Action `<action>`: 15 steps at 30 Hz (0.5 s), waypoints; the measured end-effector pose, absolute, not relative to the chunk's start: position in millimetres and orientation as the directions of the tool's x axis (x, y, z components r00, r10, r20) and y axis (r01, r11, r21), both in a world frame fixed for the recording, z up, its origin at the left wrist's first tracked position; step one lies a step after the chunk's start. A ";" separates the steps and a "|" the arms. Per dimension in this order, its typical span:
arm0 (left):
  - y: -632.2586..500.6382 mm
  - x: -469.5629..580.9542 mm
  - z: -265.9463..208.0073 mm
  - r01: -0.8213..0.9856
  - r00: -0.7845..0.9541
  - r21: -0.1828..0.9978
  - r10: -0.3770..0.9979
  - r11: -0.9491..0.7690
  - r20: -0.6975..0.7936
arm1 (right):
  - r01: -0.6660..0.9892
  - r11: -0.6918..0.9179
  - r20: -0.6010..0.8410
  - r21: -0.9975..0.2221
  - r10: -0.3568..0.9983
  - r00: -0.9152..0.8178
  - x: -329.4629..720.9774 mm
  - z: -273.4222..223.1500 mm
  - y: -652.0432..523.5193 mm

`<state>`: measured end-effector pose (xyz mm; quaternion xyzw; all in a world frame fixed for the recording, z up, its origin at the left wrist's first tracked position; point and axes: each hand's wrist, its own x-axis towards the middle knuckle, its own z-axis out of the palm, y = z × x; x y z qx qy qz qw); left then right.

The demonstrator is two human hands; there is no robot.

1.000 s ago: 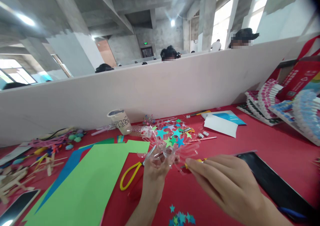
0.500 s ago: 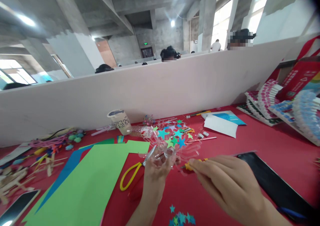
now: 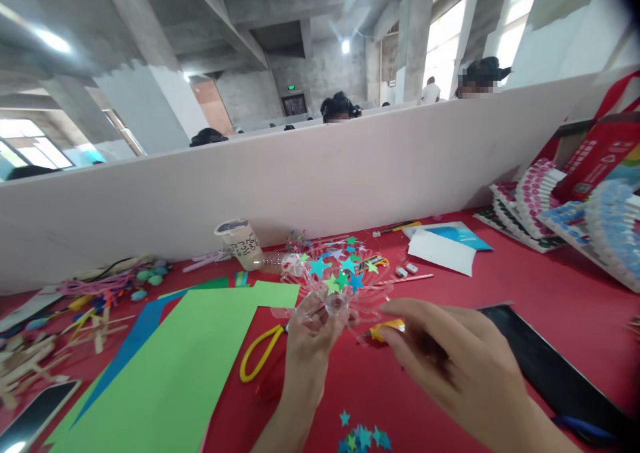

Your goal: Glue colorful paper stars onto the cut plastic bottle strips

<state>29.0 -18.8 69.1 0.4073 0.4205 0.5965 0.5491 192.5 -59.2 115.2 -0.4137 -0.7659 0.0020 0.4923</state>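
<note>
Nearest: loose shiny stars (image 3: pixel 365 437), small pile betw. forearms. RH (image 3: pixel 460 359): thumb & index now spread, vs. tips tog. 0.5 s ago; nothing seen betw. them, so RH judged unloaded & work rests w/ LH. Just past R thumb: yellow tool (image 3: pixel 390 328), pointed tip; contact unclear. LH (image 3: pixel 313 326): grips clear plastic piece (image 3: pixel 337 302), glossy, thin strips fanned; round neck now faces wearer. Beyond LH fingers: flat stars (image 3: pixel 319 268), shifted slightly L. L of LH: smooth green paper (image 3: pixel 165 359). Farther: clear ribbed bottle (image 3: pixel 275 262).
</note>
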 end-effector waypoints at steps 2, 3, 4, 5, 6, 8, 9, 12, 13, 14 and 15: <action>-19.5 29.1 68.4 -0.318 -0.042 0.946 0.998 -0.055 0.044 | 0.632 0.652 0.748 -0.419 0.643 -0.167 190.5 114.5 -58.8; -19.5 28.5 67.2 -0.307 -0.025 0.950 0.998 -0.062 0.058 | 0.637 0.648 0.748 -0.418 0.643 -0.164 189.7 114.2 -58.8; -19.4 27.6 65.9 -0.293 -0.016 0.954 0.998 -0.069 0.068 | 0.642 0.644 0.750 -0.417 0.643 -0.158 189.0 113.9 -58.9; -19.1 26.7 64.6 -0.276 -0.017 0.958 0.997 -0.073 0.072 | 0.647 0.637 0.749 -0.419 0.645 -0.150 188.6 113.6 -59.0; -18.7 25.9 63.7 -0.257 -0.024 0.964 0.997 -0.072 0.068 | 0.649 0.630 0.742 -0.426 0.654 -0.147 188.2 113.4 -59.3; -18.1 25.5 63.5 -0.233 -0.033 0.970 0.998 -0.061 0.055 | 0.639 0.621 0.723 -0.454 0.676 -0.144 187.8 112.9 -60.2; -17.8 25.9 64.1 -0.226 -0.037 0.973 0.998 -0.055 0.048 | 0.628 0.620 0.712 -0.470 0.687 -0.146 187.6 112.7 -60.6; -17.7 28.0 65.9 -0.219 -0.046 0.974 0.998 -0.051 0.042 | 0.597 0.621 0.691 -0.508 0.707 -0.148 187.1 111.7 -61.6; -17.7 28.4 65.9 -0.227 -0.048 0.973 0.998 -0.053 0.043 | 0.589 0.624 0.691 -0.514 0.708 -0.147 187.0 111.4 -61.6; -17.7 28.5 65.4 -0.236 -0.050 0.970 0.998 -0.055 0.045 | 0.583 0.626 0.690 -0.519 0.709 -0.147 186.9 111.2 -61.6; -17.8 28.3 64.7 -0.247 -0.048 0.967 0.998 -0.058 0.048 | 0.577 0.629 0.691 -0.521 0.708 -0.147 186.9 111.2 -61.5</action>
